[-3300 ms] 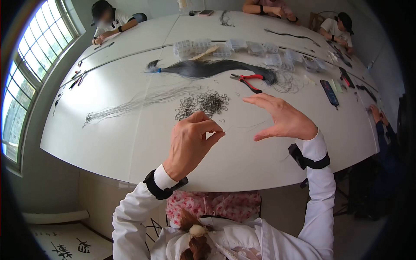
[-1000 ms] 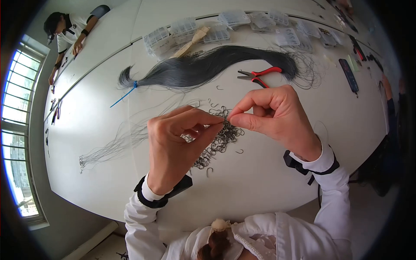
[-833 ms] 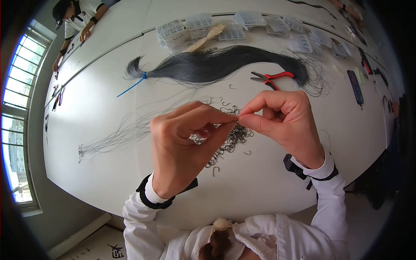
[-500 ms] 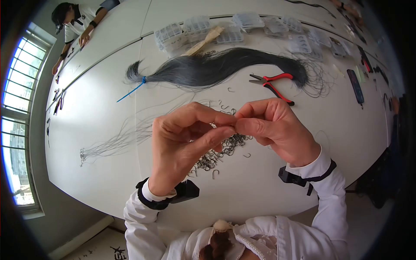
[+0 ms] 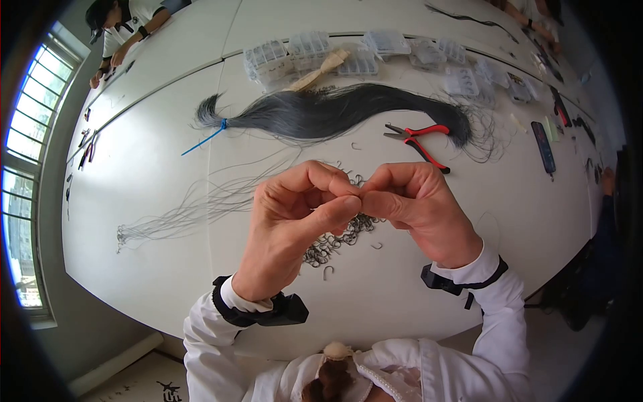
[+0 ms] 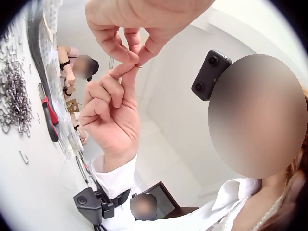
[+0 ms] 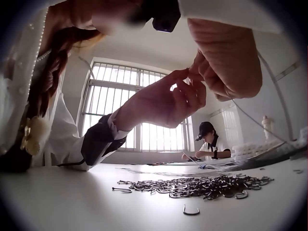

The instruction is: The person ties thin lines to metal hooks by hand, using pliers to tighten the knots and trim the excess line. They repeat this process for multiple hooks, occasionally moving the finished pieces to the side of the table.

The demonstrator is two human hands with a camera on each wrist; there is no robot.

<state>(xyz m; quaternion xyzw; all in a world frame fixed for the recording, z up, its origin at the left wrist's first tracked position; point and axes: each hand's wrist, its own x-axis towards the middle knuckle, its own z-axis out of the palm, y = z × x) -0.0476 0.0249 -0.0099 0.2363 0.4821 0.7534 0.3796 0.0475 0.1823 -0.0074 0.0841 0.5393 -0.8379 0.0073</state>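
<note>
In the head view, my left hand (image 5: 278, 231) and right hand (image 5: 429, 218) meet at the fingertips above a pile of dark hooks (image 5: 321, 251). My left hand pinches a tiny hook; a sliver of metal (image 6: 140, 66) shows between the fingertips in the left wrist view. There, the right hand (image 6: 113, 103) has thumb and finger pinched against it, other fingers curled. From the right hand (image 7: 228, 57), a thin line (image 7: 260, 122) trails away in the right wrist view. Most of the hook is hidden by fingers.
Beyond the hands lie a dark bundle of strands (image 5: 301, 114), red-handled pliers (image 5: 415, 137) and clear compartment boxes (image 5: 268, 60). Loose lines with hooks (image 5: 167, 221) spread at left. A phone (image 5: 543, 147) lies at right; other people sit around the table.
The right hand, held apart with fingers spread in the oldest frame, now meets the left at the fingertips. Over the last half second both hands have stayed together, shifting slightly; the head view has moved.
</note>
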